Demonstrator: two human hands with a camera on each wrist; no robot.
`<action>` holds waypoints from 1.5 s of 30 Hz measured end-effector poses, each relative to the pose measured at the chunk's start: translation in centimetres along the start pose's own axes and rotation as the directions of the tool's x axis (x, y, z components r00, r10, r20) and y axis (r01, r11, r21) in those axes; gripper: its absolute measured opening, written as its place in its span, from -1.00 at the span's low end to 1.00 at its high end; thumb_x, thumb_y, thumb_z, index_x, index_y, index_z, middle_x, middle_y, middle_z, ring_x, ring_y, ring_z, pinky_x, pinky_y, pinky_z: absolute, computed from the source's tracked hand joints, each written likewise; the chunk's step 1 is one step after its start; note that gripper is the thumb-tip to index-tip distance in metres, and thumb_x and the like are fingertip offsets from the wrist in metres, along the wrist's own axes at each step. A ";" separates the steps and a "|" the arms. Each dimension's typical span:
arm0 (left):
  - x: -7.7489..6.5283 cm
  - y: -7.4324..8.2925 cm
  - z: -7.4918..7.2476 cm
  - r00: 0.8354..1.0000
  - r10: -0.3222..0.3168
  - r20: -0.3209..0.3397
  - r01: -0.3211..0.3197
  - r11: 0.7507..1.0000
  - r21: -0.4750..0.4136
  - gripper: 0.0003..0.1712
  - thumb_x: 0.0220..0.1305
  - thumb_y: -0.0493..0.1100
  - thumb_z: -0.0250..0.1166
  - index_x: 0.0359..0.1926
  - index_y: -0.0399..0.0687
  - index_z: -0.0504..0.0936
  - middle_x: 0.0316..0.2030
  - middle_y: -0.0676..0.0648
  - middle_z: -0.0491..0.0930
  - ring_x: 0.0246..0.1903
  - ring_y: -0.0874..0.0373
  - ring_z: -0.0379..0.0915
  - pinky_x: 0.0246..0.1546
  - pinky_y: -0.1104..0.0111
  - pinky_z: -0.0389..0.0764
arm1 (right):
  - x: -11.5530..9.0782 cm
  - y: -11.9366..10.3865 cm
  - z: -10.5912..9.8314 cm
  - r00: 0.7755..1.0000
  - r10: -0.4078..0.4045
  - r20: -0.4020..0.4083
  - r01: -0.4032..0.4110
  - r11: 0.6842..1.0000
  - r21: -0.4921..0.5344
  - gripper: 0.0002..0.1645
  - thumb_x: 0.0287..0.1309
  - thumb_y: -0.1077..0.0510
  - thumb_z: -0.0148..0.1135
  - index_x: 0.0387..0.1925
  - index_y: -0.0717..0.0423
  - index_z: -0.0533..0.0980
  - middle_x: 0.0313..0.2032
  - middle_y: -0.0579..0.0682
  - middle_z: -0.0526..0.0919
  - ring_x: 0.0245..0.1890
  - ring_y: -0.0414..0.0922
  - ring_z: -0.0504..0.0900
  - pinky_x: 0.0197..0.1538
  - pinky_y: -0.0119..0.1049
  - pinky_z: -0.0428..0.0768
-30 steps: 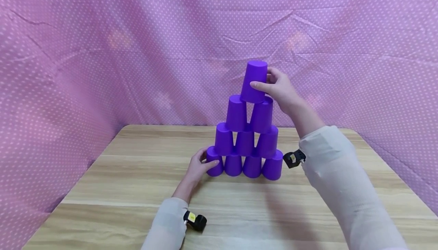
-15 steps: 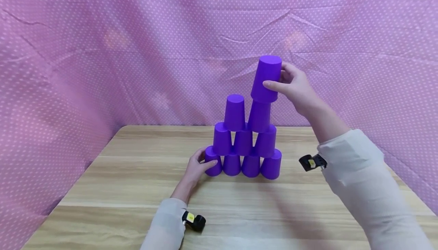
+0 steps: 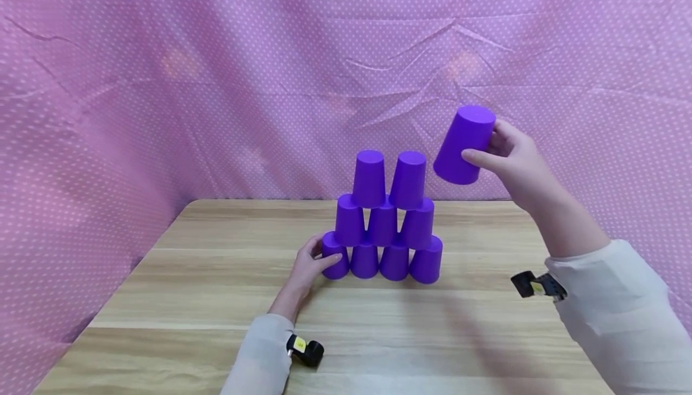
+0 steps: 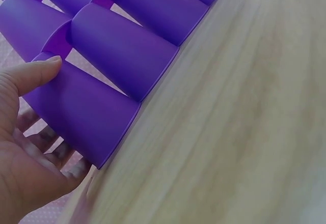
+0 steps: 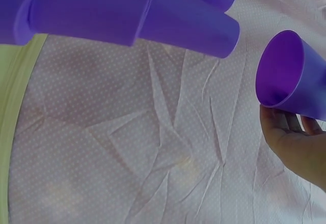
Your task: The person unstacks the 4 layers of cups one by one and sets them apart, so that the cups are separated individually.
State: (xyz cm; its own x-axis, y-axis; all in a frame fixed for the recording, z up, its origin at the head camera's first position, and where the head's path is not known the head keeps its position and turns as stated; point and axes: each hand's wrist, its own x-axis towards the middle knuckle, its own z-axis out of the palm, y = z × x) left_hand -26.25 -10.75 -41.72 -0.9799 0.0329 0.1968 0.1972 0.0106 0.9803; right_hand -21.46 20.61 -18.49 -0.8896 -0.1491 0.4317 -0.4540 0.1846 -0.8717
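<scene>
Right of the stack [image 3: 382, 225], purple cup [image 3: 466, 140], mouth down-left, long axis tilted.

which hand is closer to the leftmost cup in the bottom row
The left hand. It touches the leftmost bottom cup, thumb and fingers around its side; the right hand is raised to the right of the stack, holding another cup.

1. No word or number can be read.
2. A yellow label [image 3: 300, 344] stands on the black camera [image 3: 313, 354] at the left sleeve [image 3: 262, 353], above the near part of the counter [image 3: 178, 299]; its dark marks are too small to read.
3. A second yellow label [image 3: 537, 287] stands on the other black camera [image 3: 522, 284], at the right sleeve [image 3: 622, 317], toward the counter's right edge; it is too small to read.
</scene>
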 end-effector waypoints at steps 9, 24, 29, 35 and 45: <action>-0.1 0.4 0.0 0.999 -0.024 0.036 0.024 1.000 -0.007 -0.36 -0.08 -0.32 0.30 0.10 -0.25 0.31 -0.01 -0.25 0.37 0.01 -0.07 0.23 0.05 0.15 0.22 | -2.5 3.5 -2.0 0.999 0.028 -0.020 -0.027 0.999 0.025 -0.43 0.00 0.31 0.16 0.09 0.16 0.25 -0.17 -0.07 0.47 -0.16 -0.22 0.45 -0.18 -0.53 0.42; -1.0 2.2 0.3 0.999 -0.028 0.030 0.028 0.999 0.019 -0.38 -0.06 -0.38 0.25 0.09 -0.34 0.29 -0.02 -0.30 0.36 0.00 -0.12 0.22 0.05 0.12 0.20 | -5.6 9.9 -3.6 1.000 0.009 0.009 -0.011 0.983 0.184 -0.47 0.02 0.41 0.07 0.07 0.08 0.29 -0.17 -0.10 0.47 -0.13 -0.27 0.43 -0.13 -0.57 0.35; -0.4 0.5 -0.1 0.999 -0.029 0.027 0.029 1.000 0.008 -0.36 -0.08 -0.34 0.29 0.10 -0.29 0.30 -0.01 -0.27 0.36 0.01 -0.09 0.22 0.05 0.12 0.19 | -6.2 11.9 -3.9 1.000 0.020 -0.008 -0.017 0.968 0.250 -0.49 0.02 0.47 0.03 0.00 0.02 0.32 -0.18 -0.10 0.49 -0.14 -0.27 0.43 -0.12 -0.56 0.35; -0.1 -0.2 -0.1 1.000 -0.013 0.005 0.013 1.000 0.013 -0.38 -0.12 -0.33 0.32 0.06 -0.26 0.35 -0.08 -0.22 0.41 -0.04 -0.06 0.27 0.02 0.16 0.25 | -6.8 14.1 -4.2 0.993 0.101 -0.063 -0.084 0.968 0.237 -0.51 0.00 0.43 0.09 -0.05 -0.05 0.32 -0.18 -0.17 0.48 -0.14 -0.33 0.41 -0.14 -0.58 0.31; -0.2 0.0 -0.2 1.000 -0.013 0.007 0.013 1.000 0.026 -0.36 -0.12 -0.33 0.31 0.08 -0.27 0.34 -0.07 -0.24 0.41 -0.05 -0.06 0.28 0.02 0.14 0.24 | -6.4 18.0 -4.3 0.965 0.217 -0.147 -0.186 0.962 0.200 -0.59 -0.03 0.35 0.17 -0.17 -0.10 0.33 -0.31 -0.28 0.50 -0.25 -0.39 0.44 -0.22 -0.61 0.35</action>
State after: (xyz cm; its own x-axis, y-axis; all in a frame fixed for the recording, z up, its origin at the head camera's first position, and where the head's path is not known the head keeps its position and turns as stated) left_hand -26.10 -10.91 -41.80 -0.9821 0.0393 0.1842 0.1857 0.0370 0.9819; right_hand -24.11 29.10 -35.91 -0.9644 0.0388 0.2616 -0.2614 0.0106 -0.9652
